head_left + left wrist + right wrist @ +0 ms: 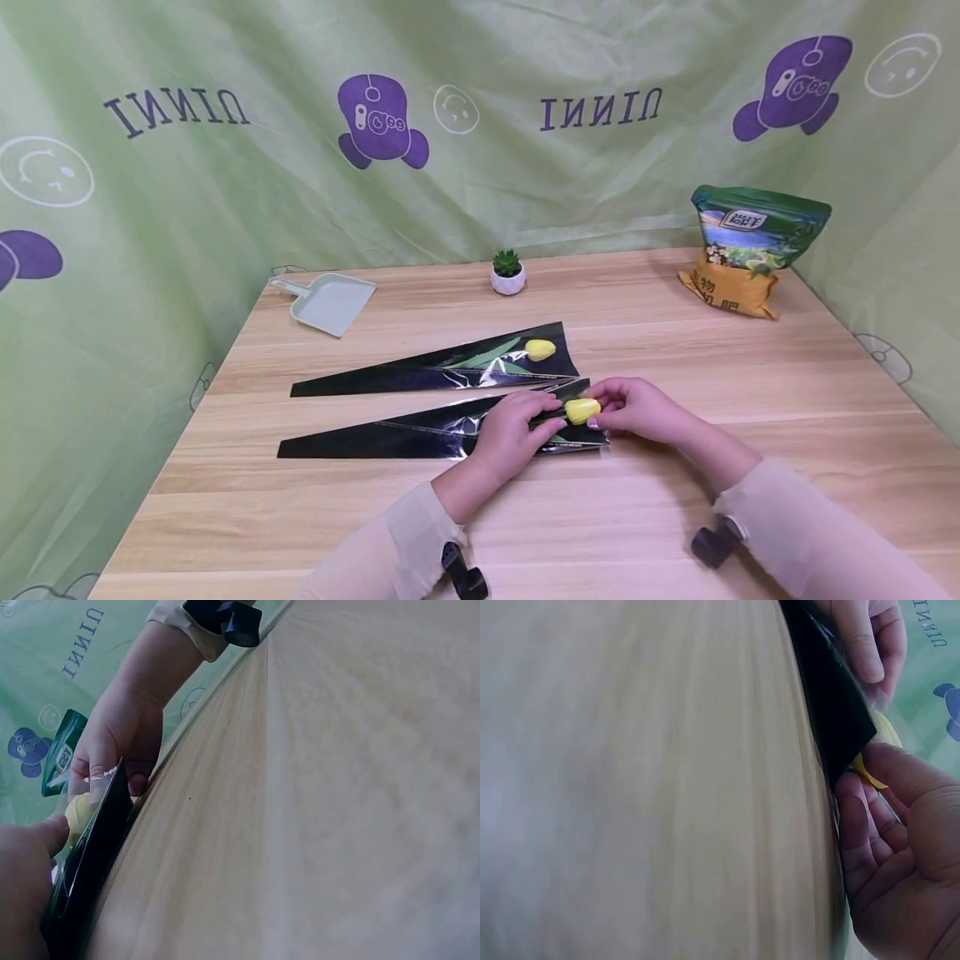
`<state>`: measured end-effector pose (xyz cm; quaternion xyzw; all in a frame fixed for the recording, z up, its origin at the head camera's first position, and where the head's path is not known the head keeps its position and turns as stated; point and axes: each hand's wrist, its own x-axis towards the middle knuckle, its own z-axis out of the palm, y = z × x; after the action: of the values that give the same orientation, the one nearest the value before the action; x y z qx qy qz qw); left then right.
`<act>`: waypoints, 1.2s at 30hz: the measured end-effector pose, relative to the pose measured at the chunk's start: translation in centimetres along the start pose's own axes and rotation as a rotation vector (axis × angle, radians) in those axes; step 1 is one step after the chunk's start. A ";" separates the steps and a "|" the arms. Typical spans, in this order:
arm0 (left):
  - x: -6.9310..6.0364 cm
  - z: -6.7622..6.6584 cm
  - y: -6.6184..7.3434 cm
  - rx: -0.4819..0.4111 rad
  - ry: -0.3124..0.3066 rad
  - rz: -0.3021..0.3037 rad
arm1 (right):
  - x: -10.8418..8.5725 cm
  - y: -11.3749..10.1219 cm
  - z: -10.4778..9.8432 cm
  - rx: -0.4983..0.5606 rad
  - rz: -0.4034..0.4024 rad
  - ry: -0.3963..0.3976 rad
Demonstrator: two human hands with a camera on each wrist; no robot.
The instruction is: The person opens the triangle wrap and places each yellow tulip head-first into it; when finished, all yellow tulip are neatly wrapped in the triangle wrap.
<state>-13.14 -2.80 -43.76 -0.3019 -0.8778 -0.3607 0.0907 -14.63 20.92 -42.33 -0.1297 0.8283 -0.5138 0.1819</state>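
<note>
A yellow tulip (582,411) lies at the wide right end of the nearer black flower sleeve (360,442), which has a clear front. My left hand (512,432) rests on this sleeve just left of the bloom, thumb and fingers spread over the clear film. From the right, my right hand (637,408) pinches the tulip at the sleeve's opening. In the right wrist view its thumb (904,771) lies against a yellow petal (870,774), beside the black sleeve edge (836,697). Behind lies a second black sleeve (360,379) with another yellow tulip (540,349) inside.
A pale dustpan (333,302) lies at the back left of the wooden table (637,533). At the back middle stands a small potted succulent (507,273). A green and orange bag (750,250) stands at the back right. Green printed cloth (480,192) hangs around the table.
</note>
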 end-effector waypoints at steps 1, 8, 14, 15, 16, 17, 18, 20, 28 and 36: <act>0.0 0.0 0.0 -0.002 0.000 -0.002 | 0.1 0.0 0.1 -0.007 -0.008 -0.001; 0.1 0.1 -0.2 -0.017 0.023 0.024 | 0.8 -0.4 0.9 -0.058 -0.034 -0.006; 0.0 0.0 -0.3 0.001 0.047 0.050 | 1.3 -0.6 1.2 -0.076 -0.035 -0.006; 0.0 0.0 -0.3 0.001 0.048 0.051 | 1.3 -0.6 1.2 -0.078 -0.037 -0.008; 0.0 -0.1 -0.3 -0.001 0.047 0.049 | 1.3 -0.6 1.2 -0.077 -0.043 -0.013; 0.0 -0.1 -0.3 0.000 0.046 0.048 | 1.4 -0.6 1.2 -0.075 -0.045 -0.016; 0.0 -0.1 -0.3 0.002 0.044 0.045 | 1.4 -0.6 1.2 -0.079 -0.048 -0.019; -0.1 -0.1 -0.3 -0.004 0.035 0.035 | 1.3 -0.6 1.2 -0.100 -0.052 -0.019; 0.0 0.1 -0.3 -0.008 0.016 0.005 | 0.7 -1.1 0.4 -0.137 -0.021 -0.026; 0.0 0.1 -0.2 0.021 -0.009 -0.004 | 0.1 -0.8 -1.6 -0.124 0.029 0.004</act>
<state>-13.24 -2.90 -43.96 -0.3006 -0.8825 -0.3505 0.0892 -15.37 21.87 -40.95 -0.1278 0.8607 -0.4591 0.1792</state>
